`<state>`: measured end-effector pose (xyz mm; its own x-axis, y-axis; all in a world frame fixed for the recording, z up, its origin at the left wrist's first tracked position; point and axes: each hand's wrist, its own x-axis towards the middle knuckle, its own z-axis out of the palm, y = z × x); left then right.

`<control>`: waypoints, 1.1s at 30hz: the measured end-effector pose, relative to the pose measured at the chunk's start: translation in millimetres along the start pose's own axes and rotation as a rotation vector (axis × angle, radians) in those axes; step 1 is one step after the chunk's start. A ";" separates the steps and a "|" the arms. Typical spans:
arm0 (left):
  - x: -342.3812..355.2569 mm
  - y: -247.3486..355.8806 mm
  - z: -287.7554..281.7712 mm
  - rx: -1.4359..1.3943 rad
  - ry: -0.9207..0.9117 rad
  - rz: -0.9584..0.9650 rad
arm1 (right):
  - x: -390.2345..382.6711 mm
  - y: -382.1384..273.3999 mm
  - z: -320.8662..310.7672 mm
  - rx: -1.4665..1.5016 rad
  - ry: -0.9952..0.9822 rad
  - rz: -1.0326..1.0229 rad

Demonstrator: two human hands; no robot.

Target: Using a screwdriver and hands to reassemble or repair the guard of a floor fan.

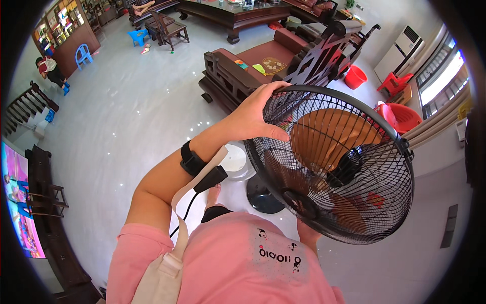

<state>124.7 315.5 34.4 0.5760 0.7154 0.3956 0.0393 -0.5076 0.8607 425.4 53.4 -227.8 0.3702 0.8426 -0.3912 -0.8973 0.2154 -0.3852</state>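
Observation:
A black fan (pixel 349 162) with a round wire cage and brown see-through blades tilts in front of me. My left hand (pixel 258 114) grips the upper left rim of its cage, thumb on the near side and fingers over the edge. Below the cage, the skin of my right arm or hand (pixel 307 234) shows in part. The fan hides its fingers, so I cannot make out what they touch. The fan's round black base (pixel 264 197) is low, near my feet. Beside it is a round white container (pixel 242 175).
A dark wooden sofa (pixel 223 86) with red cushions stands beyond the fan. Red bucket (pixel 356 77) and red basin (pixel 406 119) are at the right. Blue chair (pixel 83 54) and another person (pixel 50 71) are far left. A lit screen (pixel 23 202) and dark cabinet (pixel 53 223) line the left.

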 end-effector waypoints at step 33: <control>7.0 -4.1 2.3 0.294 0.048 0.141 | -0.8 -2.0 -0.2 0.220 -0.010 -0.058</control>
<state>130.5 321.4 32.9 0.5540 0.6466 0.5244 0.2004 -0.7150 0.6698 427.0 52.3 -226.9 0.4213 0.8303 -0.3648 -0.9058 0.3654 -0.2144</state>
